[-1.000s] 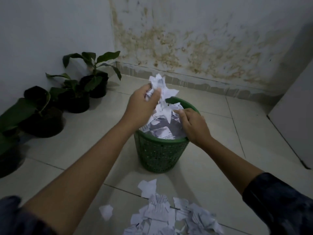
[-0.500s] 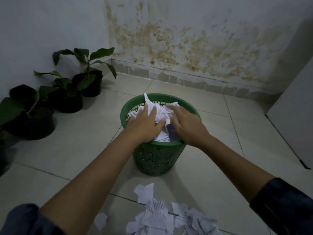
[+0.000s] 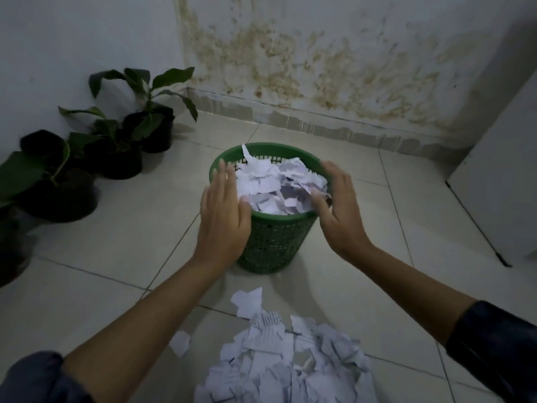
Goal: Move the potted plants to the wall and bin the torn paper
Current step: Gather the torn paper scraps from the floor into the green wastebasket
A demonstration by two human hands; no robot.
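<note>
Both hands have lifted off the paper: left hand [image 3: 223, 216] and right hand [image 3: 337, 210] hover spread and empty beside the green bin [image 3: 276, 239], filled with torn paper [image 3: 279, 184]. More scraps [image 3: 284, 365] lie on the floor; potted plants [image 3: 116, 146] line the left wall.

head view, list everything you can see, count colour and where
basket: one, green mesh, centre of the floor
paper in basket: heap, white, up to the rim
paper on floor: pile of torn bits, white, bottom centre
potted plants: at least three, dark pots, green leaves, along the left wall
back wall: white, brown stains
white panel: one, right edge
left hand: open, at the basket's left rim
right hand: open, at its right rim
</note>
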